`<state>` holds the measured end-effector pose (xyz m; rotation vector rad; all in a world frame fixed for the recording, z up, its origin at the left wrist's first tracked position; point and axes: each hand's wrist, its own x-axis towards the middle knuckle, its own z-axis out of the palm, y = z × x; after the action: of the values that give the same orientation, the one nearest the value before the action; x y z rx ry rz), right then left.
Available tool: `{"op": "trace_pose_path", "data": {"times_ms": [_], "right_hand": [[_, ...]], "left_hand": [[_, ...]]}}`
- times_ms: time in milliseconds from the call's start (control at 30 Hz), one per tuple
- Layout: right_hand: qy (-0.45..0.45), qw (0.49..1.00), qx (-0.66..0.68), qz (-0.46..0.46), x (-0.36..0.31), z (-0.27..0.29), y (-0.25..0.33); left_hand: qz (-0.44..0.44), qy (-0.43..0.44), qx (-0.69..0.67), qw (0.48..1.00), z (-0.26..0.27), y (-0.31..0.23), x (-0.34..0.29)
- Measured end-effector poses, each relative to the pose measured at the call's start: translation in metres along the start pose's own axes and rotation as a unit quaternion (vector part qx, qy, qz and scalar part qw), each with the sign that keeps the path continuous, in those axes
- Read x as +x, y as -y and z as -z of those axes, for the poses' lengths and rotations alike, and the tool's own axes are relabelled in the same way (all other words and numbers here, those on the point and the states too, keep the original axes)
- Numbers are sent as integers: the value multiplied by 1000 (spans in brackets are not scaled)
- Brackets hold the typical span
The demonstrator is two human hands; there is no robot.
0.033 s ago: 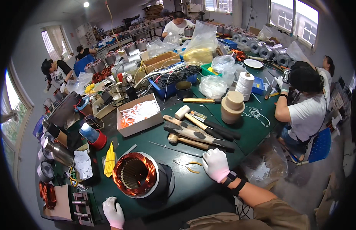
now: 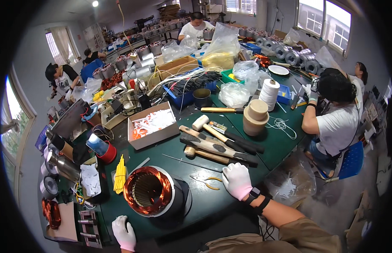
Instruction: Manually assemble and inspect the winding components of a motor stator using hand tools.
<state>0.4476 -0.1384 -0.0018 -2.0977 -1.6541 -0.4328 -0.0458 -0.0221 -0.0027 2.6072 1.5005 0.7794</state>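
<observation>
Nearest is the L hand [image 2: 123,232] (gloved in white and pink), which rests at the near edge of the green counter [image 2: 204,204]; its grip is loosely wide, thumb apart. The stator w/ copper windings [image 2: 165,185] stands on the counter btwn. both hands. The R hand [image 2: 237,181], also gloved, rests just beside the pliers [image 2: 205,180]; its fingers are bent down, so I cannot tell if this grip holds sth. Yellow strips [image 2: 119,178] lie left of the stator. Farther are the white-headed mallet [image 2: 217,133], the open carton [image 2: 142,142] and the white thread spool [image 2: 269,95]; a co-worker [image 2: 333,130] sits at right
</observation>
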Motion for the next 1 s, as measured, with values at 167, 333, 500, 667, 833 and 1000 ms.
{"op": "trace_pose_path", "data": {"times_ms": [167,333,500,667,833,1000], "right_hand": [[11,1000,2,1,1,4,-1],[24,1000,1,0,6,4,2],[122,991,27,-39,15,10,3],[181,981,29,-64,20,13,1],[236,967,50,-85,35,15,-3],[235,965,62,-94,41,15,-4]], "left_hand": [[11,2,5,1000,-1,-4,5],[-2,31,24,999,10,-13,16],[-33,21,16,999,-10,20,16],[51,118,-36,991,17,-17,54],[49,186,-15,981,19,-22,76],[108,227,15,968,16,-33,93]]}}
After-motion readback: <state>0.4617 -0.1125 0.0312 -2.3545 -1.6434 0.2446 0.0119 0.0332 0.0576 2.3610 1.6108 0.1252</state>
